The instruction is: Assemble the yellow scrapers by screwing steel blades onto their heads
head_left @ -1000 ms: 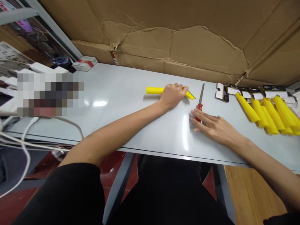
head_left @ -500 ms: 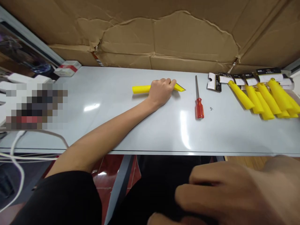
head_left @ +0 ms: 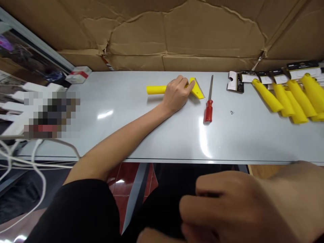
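Observation:
My left hand is closed around the yellow handle of a scraper, just above the table. The scraper's flared head points right, with a thin blade along its edge and a small hole or screw in its face. To the right of it lies a screwdriver with a red handle, its shaft pointing away from me. Tiny metal screws rest farther right. In the near foreground, off the table's front edge, my right hand is closed with curled fingers. Whatever it may hold is hidden.
Several yellow scrapers with black-and-white cards lie at the right, beside a loose card. A white power strip with cables and a small red-and-white box stand left. Cardboard lines the back of the white table.
The scraper has turned in my left hand, so its head now shows its flat face. The screwdriver has swung, its handle now farther left. My right hand has shifted slightly left. The view has moved a little.

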The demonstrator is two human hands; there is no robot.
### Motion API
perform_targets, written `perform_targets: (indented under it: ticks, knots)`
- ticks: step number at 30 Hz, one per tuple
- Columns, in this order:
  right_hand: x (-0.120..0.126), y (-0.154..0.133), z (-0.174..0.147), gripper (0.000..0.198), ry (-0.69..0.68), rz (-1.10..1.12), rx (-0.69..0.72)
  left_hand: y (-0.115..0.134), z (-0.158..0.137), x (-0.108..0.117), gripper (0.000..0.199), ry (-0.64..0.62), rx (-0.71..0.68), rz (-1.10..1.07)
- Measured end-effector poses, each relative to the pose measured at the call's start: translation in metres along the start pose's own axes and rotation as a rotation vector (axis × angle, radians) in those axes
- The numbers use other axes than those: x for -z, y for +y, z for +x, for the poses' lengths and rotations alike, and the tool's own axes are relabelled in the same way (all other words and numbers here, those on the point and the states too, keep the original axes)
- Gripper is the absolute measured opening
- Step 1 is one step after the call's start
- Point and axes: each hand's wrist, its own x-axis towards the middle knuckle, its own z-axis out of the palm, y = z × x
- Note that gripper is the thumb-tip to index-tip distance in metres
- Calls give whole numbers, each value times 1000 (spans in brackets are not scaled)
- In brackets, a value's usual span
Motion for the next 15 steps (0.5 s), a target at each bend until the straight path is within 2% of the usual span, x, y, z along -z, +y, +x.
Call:
perform_targets:
  ticks: [2,3,4,6,7,8,9,10,11,12,13,15]
  knots:
    - [-5,4,13,20,87,-32,-1,-2,1,-4,46,49,-33,-53]
    - [-1,11,16,20,82,-59,-12,-2,2,-7,49,72,-51,-80]
    - [7,22,15,21,59,-104,-42,-3,3,-9,50,93,-67,-105]
    - [32,56,4,26,63,-321,-207,-3,5,-13,53,124,-89,-150]
    - [46,77,-5,23,120,-407,-302,-3,6,-14,55,133,-98,-168]
    - [60,99,-15,20,184,-475,-476,-4,7,-15,57,140,-107,-182]
    - [71,121,-26,20,165,-511,-670,-4,8,-16,60,146,-118,-191]
    - [78,141,-36,27,74,-501,-870,-5,8,-17,61,152,-131,-193]
    - [82,158,-45,36,-5,-451,-1035,-6,8,-18,62,161,-146,-190]
    - [83,170,-51,43,-27,-395,-1162,-6,8,-19,62,174,-162,-182]
    - [82,179,-56,47,-37,-362,-1243,-7,7,-19,62,190,-177,-171]
    - [76,187,-60,47,-2,-325,-1309,-6,6,-20,62,226,-204,-147]
